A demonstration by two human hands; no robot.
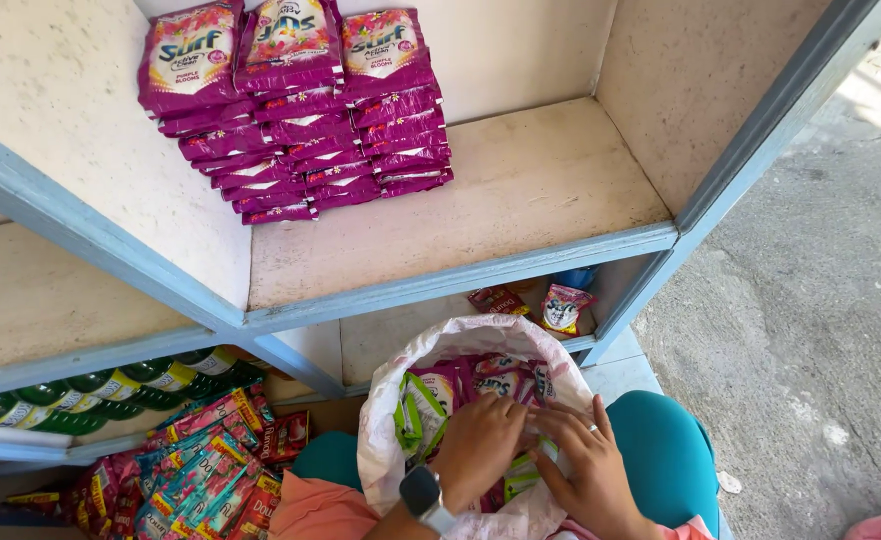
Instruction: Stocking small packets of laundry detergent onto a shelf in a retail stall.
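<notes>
Both hands are digging inside white plastic bag (390, 420) of sachets (500, 375): left hand (478, 445) curling fingers, grip unclear; right hand (585, 470) fingers apart. Purple packet stacks (300, 110) sitting on shelf (520, 190).

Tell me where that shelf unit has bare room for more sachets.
Bare board lies right of the purple sachet stacks, out to the shelf's front edge and side wall. Crowded: the lower left, with green bottles and mixed sachets. Both hands are inside the white bag.

Both hands (530, 455) rummage inside a white bag (400, 400) of sachets (495, 375).
</notes>
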